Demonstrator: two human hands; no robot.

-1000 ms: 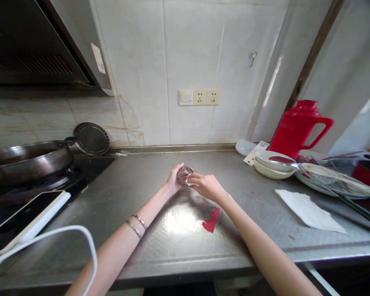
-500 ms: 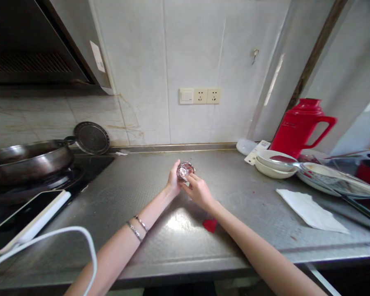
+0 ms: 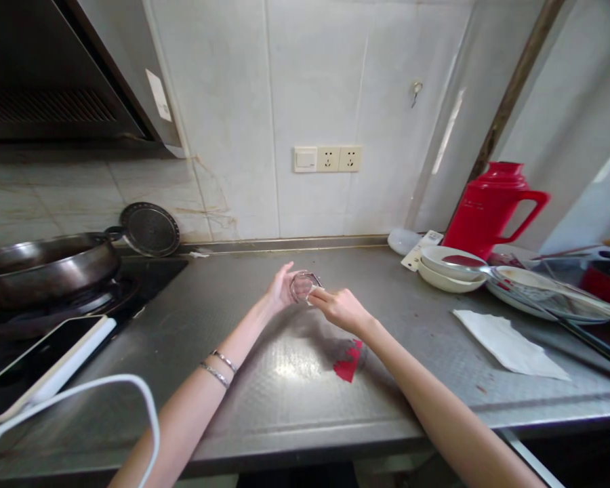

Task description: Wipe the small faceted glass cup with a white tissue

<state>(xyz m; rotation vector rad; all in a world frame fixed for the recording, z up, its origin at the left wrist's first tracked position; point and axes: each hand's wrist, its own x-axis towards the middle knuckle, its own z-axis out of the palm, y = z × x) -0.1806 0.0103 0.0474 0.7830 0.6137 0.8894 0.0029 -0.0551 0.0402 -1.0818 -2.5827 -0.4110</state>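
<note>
A small round see-through piece with a shiny dark rim (image 3: 301, 287), like a little glass cup, is held over the counter; its exact kind is unclear. My right hand (image 3: 343, 308) pinches its near right edge between thumb and fingers. On the other side, my left hand (image 3: 280, 290) is open, thumb raised and palm beside the round piece; whether it touches is hard to see. Below my right wrist, a flat red scrap with a jagged edge (image 3: 346, 364) lies on the metal counter (image 3: 208, 400).
At left, a pan (image 3: 51, 268) sits on the stove, near a phone (image 3: 41, 362) and a white cable (image 3: 142, 393). Rightward are stacked bowls (image 3: 450, 276), a red thermos (image 3: 488, 210), a white paper napkin (image 3: 508, 344) and a plate with utensils (image 3: 533, 308).
My left hand has shifted left and opened away from the round piece. My right hand has moved slightly right, still pinching it. More of the red scrap shows.
</note>
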